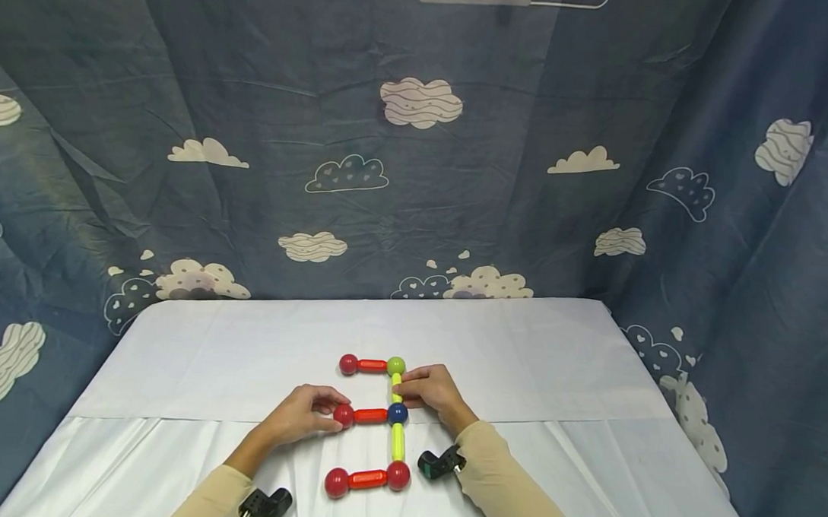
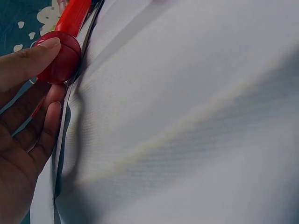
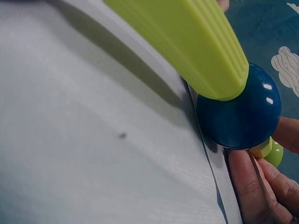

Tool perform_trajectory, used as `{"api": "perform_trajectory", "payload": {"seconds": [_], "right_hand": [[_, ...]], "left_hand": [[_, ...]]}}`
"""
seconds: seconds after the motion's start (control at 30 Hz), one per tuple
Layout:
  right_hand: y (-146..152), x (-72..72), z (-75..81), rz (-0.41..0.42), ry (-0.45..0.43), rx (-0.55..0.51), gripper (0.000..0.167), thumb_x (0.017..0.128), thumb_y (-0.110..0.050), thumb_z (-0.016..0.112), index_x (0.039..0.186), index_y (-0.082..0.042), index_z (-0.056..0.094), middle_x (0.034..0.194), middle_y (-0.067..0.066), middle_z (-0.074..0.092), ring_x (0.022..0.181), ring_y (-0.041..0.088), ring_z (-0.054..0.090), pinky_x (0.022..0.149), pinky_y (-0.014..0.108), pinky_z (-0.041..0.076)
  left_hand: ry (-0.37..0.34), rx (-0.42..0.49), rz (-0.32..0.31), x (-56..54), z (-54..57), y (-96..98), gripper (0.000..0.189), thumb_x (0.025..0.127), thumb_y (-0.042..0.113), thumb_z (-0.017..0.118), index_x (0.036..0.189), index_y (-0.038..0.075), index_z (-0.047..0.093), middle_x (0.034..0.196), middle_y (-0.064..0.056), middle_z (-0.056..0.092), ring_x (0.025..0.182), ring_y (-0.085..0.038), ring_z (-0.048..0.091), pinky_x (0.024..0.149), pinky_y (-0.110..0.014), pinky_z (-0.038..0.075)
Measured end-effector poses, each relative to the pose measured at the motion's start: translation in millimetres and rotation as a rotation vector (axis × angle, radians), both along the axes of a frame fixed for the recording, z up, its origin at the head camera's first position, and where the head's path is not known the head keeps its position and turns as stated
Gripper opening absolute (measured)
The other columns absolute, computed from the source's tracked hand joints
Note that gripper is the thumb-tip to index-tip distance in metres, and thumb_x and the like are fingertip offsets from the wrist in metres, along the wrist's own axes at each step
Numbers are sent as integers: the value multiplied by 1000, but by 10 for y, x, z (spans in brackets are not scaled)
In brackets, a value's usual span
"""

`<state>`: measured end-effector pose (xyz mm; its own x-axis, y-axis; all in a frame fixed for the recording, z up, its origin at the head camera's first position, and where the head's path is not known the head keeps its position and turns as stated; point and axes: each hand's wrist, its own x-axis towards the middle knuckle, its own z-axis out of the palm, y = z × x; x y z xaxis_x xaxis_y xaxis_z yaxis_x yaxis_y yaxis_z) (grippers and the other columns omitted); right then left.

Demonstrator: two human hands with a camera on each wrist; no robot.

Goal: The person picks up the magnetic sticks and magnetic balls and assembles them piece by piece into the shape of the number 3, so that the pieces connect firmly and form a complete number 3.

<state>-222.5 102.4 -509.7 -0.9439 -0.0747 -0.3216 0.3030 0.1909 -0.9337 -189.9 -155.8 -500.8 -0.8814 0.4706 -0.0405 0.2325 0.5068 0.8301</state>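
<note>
Balls and rods form an E-like figure, mirrored, on the table. My left hand (image 1: 302,414) pinches the red ball (image 2: 67,60) at the free end of the middle row between thumb and fingers. A red rod (image 1: 370,416) joins that ball to the blue ball (image 3: 238,116). With thumb and fingers, my right hand (image 1: 438,394) grips the upper yellow-green rod (image 1: 397,379), partly hidden, between the blue ball and a light green ball (image 1: 396,365). Below the blue ball, a second yellow-green rod (image 3: 187,42) runs to a dark red ball (image 1: 398,475).
The top row ends in a red rod (image 1: 372,365) and red ball (image 1: 348,364); the bottom row has another red rod (image 1: 367,479) and red ball (image 1: 336,482). White cloth (image 1: 554,362) covers the table, and a cloud-patterned curtain (image 1: 484,200) hangs behind it.
</note>
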Motion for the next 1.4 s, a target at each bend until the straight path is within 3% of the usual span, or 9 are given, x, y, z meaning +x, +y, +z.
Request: {"api": "perform_trajectory", "payload": {"seconds": [0.2, 0.37, 0.47, 0.53, 0.73, 0.87, 1.03, 1.4], "right_hand": [[5, 7, 3, 5, -4, -1, 27, 75, -3, 80, 98, 5, 69, 79, 7, 69, 64, 12, 66, 61, 29, 56], [21, 6, 5, 2, 7, -14, 27, 75, -2, 80, 98, 7, 68, 78, 8, 69, 62, 12, 65, 60, 29, 56], [28, 2, 4, 2, 2, -10, 28, 75, -2, 80, 98, 6, 69, 78, 7, 69, 63, 12, 66, 61, 29, 56], [29, 4, 7, 1, -2, 1, 28, 75, -3, 80, 99, 5, 69, 80, 7, 69, 65, 12, 66, 61, 29, 56], [22, 13, 2, -4, -18, 27, 29, 75, -7, 81, 99, 3, 70, 83, 7, 70, 69, 14, 68, 63, 29, 56], [14, 25, -8, -1, -19, 27, 29, 74, -8, 82, 98, 2, 70, 82, 7, 70, 69, 14, 68, 62, 29, 56], [16, 27, -30, 5, -13, 15, 29, 73, -7, 82, 98, 2, 70, 81, 6, 70, 68, 14, 68, 62, 29, 56], [26, 21, -31, -1, -2, 3, 27, 74, -5, 81, 97, 4, 69, 80, 6, 70, 67, 13, 68, 62, 29, 56]], "left_hand": [[2, 12, 7, -45, 3, -49, 36, 75, 13, 82, 107, 2, 69, 97, -5, 70, 86, -17, 62, 78, -25, 49], [53, -11, 155, -179, 67, -76, 36, 77, 15, 81, 108, 4, 68, 101, -7, 69, 90, -19, 63, 81, -32, 51], [53, -48, 251, -278, 98, -47, 37, 78, 15, 80, 112, 6, 67, 103, -6, 67, 94, -21, 62, 85, -38, 50], [46, -64, 282, -347, 103, -11, 39, 79, 14, 79, 115, 8, 66, 105, -6, 66, 97, -22, 61, 87, -41, 49], [56, -78, 265, -523, 85, 109, 42, 82, 13, 76, 121, 7, 63, 115, -10, 64, 99, -25, 61, 87, -43, 49], [48, -96, 252, -584, 47, 163, 38, 83, 12, 75, 119, 7, 65, 109, -7, 66, 94, -20, 61, 83, -38, 49], [44, -99, 252, -588, 8, 186, 30, 82, 8, 75, 110, 6, 68, 96, -3, 68, 85, -15, 60, 77, -33, 49], [41, -102, 264, -575, 10, 222, 28, 83, 9, 74, 110, 6, 69, 96, -3, 68, 86, -15, 61, 79, -34, 51]]}}
